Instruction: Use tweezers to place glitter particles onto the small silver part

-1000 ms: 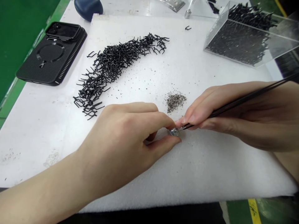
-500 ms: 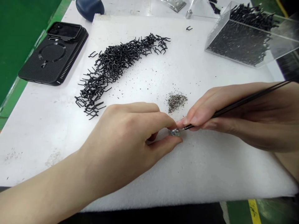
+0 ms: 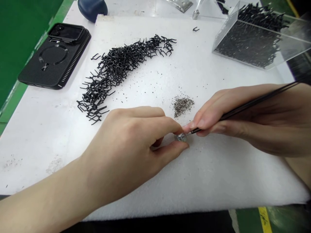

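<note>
Between the thumb and forefinger of my left hand point(image 3: 136, 139) is a small shiny metal piece point(image 3: 181, 137), its exact kind too small to make out. My right hand point(image 3: 230, 119) is closed around black tweezers point(image 3: 245, 107), whose tips touch or nearly touch the metal piece. A little pile of tiny metallic bits point(image 3: 182, 106) lies on the white foam sheet point(image 3: 213, 181) just beyond my fingers. Farther off to the left, a long curved heap of black Y-shaped pieces point(image 3: 121, 61) spreads over the foam.
A phone in a black case point(image 3: 54, 55) lies at the left. At the back right, a clear plastic box point(image 3: 250, 45) holds many black pieces. A dark blue rounded object point(image 3: 92, 9) and a small clear bag point(image 3: 181, 4) are at the far edge. One loose black piece point(image 3: 195, 29) lies apart.
The whole view has shifted very slightly. Both hands keep their hold; the metal piece looks slightly turned between my left fingers, with the tweezer tips still at it.
</note>
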